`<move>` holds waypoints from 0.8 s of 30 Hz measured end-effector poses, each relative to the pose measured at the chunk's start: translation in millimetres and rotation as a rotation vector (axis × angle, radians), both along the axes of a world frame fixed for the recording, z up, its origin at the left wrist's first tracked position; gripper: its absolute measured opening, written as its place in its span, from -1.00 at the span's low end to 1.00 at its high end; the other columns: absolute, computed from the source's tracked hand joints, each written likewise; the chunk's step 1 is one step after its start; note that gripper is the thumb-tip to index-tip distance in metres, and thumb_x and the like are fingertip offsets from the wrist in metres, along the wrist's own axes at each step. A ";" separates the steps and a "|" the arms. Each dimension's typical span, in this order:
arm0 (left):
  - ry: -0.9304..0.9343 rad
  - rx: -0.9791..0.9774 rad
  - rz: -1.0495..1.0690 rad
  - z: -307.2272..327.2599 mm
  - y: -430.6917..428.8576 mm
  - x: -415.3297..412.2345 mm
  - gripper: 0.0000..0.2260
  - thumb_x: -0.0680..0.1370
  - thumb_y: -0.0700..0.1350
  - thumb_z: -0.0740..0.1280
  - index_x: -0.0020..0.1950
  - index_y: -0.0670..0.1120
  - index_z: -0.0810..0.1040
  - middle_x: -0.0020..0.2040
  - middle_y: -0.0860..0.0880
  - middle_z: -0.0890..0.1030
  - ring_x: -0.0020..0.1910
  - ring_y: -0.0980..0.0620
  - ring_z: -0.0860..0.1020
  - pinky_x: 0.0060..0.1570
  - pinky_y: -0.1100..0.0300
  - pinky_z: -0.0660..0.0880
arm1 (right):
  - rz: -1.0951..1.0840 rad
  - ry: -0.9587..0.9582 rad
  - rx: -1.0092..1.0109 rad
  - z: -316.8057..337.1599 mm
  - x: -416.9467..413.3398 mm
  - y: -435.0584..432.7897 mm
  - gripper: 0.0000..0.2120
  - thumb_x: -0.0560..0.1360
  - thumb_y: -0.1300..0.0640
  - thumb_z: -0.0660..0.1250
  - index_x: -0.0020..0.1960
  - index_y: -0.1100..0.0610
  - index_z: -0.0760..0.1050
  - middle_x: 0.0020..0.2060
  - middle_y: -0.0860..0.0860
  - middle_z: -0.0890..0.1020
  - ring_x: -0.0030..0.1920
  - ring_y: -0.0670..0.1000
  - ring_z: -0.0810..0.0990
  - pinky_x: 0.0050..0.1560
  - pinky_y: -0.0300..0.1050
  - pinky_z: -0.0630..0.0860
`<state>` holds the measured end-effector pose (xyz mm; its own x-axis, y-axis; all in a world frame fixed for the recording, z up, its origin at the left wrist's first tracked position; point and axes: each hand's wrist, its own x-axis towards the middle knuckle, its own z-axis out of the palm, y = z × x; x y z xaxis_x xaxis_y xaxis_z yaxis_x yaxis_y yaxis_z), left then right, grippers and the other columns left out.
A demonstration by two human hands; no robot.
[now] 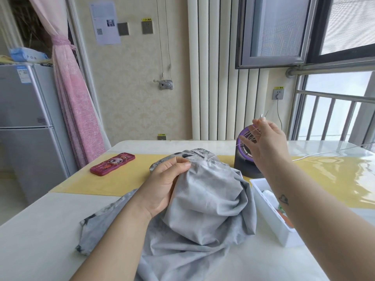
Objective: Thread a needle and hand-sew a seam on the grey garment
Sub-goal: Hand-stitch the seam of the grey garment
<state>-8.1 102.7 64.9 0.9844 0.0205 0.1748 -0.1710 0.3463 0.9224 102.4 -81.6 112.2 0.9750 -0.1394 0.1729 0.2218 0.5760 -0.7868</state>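
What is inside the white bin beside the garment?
A white object, something green and something orange show in the white bin; the right forearm covers the rest, so what they are cannot be told.

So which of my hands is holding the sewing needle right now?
Your right hand, raised in front of the purple-rimmed desk fan, pinches the thin metal needle with thread trailing; your left hand only grips the grey fabric garment.

Free table (pixel 40 240) left of grey garment (pixel 203 199); fan (pixel 243 165) and white bin (pixel 261 191) close on its right.
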 end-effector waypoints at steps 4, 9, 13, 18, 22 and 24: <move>0.011 0.010 0.003 0.4 -0.8 0.3 -0.97 0.35 -0.17 0.34 -0.28 -0.06 0.57 -0.28 -0.05 0.60 -0.29 0.07 0.57 -0.28 0.28 0.52 | -0.078 -0.035 -0.089 -2.7 5.0 0.2 -0.77 0.63 0.10 0.16 -0.19 0.08 0.43 -0.12 -0.05 0.51 0.08 -0.04 0.46 0.06 0.01 0.56; 0.013 0.000 -0.001 0.9 -2.1 0.2 -0.96 0.36 -0.18 0.35 -0.28 -0.06 0.57 -0.27 -0.06 0.60 -0.29 0.06 0.57 -0.28 0.28 0.52 | 0.010 -0.178 -0.263 -3.0 -7.5 5.1 -0.79 0.61 0.13 0.18 -0.17 0.08 0.48 -0.09 -0.06 0.60 0.09 -0.01 0.55 0.04 0.01 0.57; -0.019 0.051 -0.013 1.7 -3.8 -1.1 -0.98 0.38 -0.18 0.38 -0.22 -0.08 0.57 -0.23 -0.08 0.62 -0.25 0.05 0.58 -0.21 0.28 0.53 | 0.266 -0.486 -0.756 -5.2 -40.1 17.0 -0.80 0.61 0.16 0.19 -0.15 0.15 0.51 -0.13 0.01 0.69 -0.13 -0.02 0.65 -0.02 -0.09 0.56; -0.100 0.429 0.100 3.3 -6.6 -10.1 -0.94 0.52 -0.19 0.34 -0.13 -0.08 0.59 -0.20 0.00 0.64 -0.16 0.11 0.57 -0.08 0.27 0.46 | 0.294 -0.701 -1.165 -7.7 -57.9 11.8 -0.82 0.57 0.12 0.25 -0.17 0.16 0.50 -0.42 -0.07 0.51 -0.39 -0.11 0.41 -0.32 -0.24 0.38; -0.202 0.618 0.147 4.4 -14.5 -15.9 -0.91 0.51 -0.23 0.35 -0.14 -0.05 0.60 -0.23 0.09 0.62 -0.18 0.20 0.55 -0.09 0.38 0.45 | 0.264 -0.739 -1.289 -9.7 -54.8 2.3 -0.84 0.57 0.10 0.24 -0.18 0.08 0.47 -0.56 -0.11 0.37 -0.49 -0.10 0.27 -0.45 -0.27 0.26; -0.230 0.685 0.167 4.8 -18.1 -16.5 -0.90 0.51 -0.23 0.37 -0.14 -0.04 0.61 -0.21 0.10 0.64 -0.18 0.21 0.57 -0.09 0.41 0.43 | 0.267 -0.733 -1.353 -12.2 -53.0 -1.5 -0.83 0.58 0.09 0.23 -0.20 -0.01 0.44 -0.59 -0.13 0.37 -0.51 -0.08 0.26 -0.47 -0.26 0.23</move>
<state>-24.6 84.6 69.7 0.9145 -0.0214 0.4039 -0.3864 -0.3414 0.8568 49.4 -83.2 100.0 0.5950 0.6642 0.4526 0.7853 -0.3608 -0.5031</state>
